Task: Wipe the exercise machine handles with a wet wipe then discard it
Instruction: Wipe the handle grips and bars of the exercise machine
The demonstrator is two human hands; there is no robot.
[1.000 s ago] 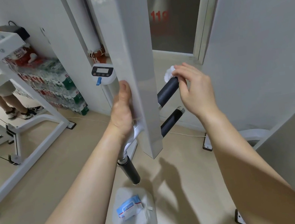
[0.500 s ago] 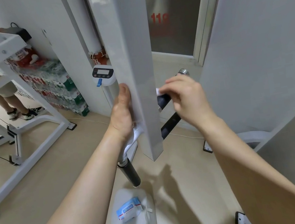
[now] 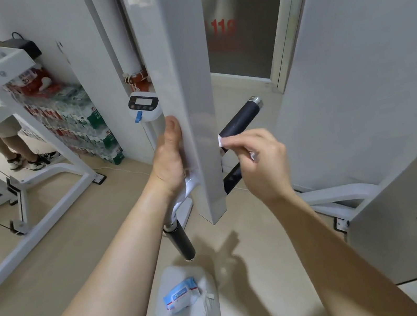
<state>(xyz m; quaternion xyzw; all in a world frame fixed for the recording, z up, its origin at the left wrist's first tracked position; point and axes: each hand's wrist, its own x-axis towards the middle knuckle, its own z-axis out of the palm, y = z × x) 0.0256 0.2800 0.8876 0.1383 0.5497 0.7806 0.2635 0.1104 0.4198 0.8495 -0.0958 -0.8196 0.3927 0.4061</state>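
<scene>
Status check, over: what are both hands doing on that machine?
Left hand rests on white post, fingers hidden. Right hand pinches wet wipe on upper black handle. Nothing blocking.

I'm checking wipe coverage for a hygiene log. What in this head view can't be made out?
Head view only.
- Wet wipe: only a corner shows; right hand covers the rest.
- Lower right handle: mostly behind that hand and the white column.
- Left hand: fingers behind the column.
- Wipes pack: label too small to read.
</scene>
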